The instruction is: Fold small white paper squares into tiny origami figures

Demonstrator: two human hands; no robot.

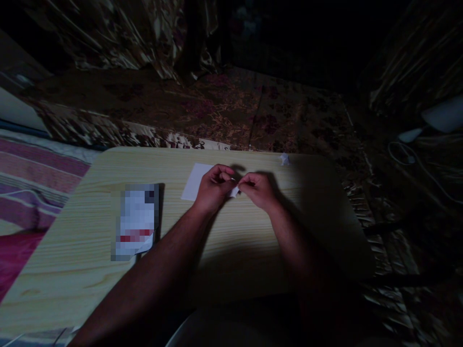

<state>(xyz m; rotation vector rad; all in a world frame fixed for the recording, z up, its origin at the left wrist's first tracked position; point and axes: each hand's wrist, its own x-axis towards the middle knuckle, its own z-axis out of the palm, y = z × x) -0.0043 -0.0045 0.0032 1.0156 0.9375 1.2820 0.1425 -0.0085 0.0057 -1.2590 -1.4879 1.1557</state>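
Both my hands meet over the middle of a light wooden table (pixel 83 270). My left hand (pixel 214 187) is curled, fingers pinched on a small piece of white paper (pixel 234 192). My right hand (pixel 257 189) is closed too, pinching the same small paper from the other side. Just behind my left hand a flat white sheet of paper (pixel 194 182) lies on the table, partly hidden by that hand.
A white packet with a red stripe (pixel 136 220) lies on the table to the left. A tiny crumpled white scrap (pixel 284 158) sits near the far edge. Patterned dark fabric (pixel 217 106) lies beyond, a striped cloth (pixel 32 183) at left, cables (pixel 408 156) at right.
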